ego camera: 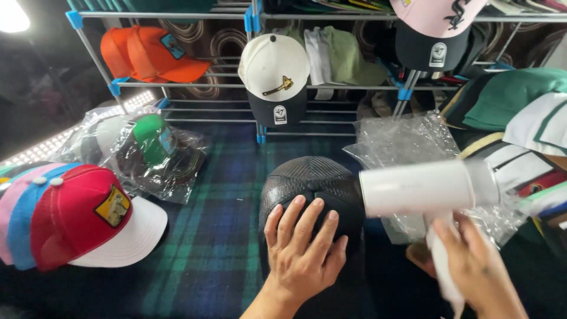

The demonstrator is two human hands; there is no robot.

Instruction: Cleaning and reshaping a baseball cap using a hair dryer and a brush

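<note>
A black mesh-backed cap (313, 183) lies on the plaid blanket (218, 218) in front of me. My left hand (304, 248) rests flat on the cap's near side, fingers spread. My right hand (475, 269) grips the handle of a white handheld garment steamer (425, 189). The steamer's barrel is blurred and points left, its mouth right next to the cap's right side.
A stack of red, blue and pink caps (77, 215) sits at the left. Caps in clear bags (147, 153) lie behind it. A metal rack (254, 85) holds orange, cream and green caps. An empty plastic bag (407, 142) and more caps (514, 112) lie at right.
</note>
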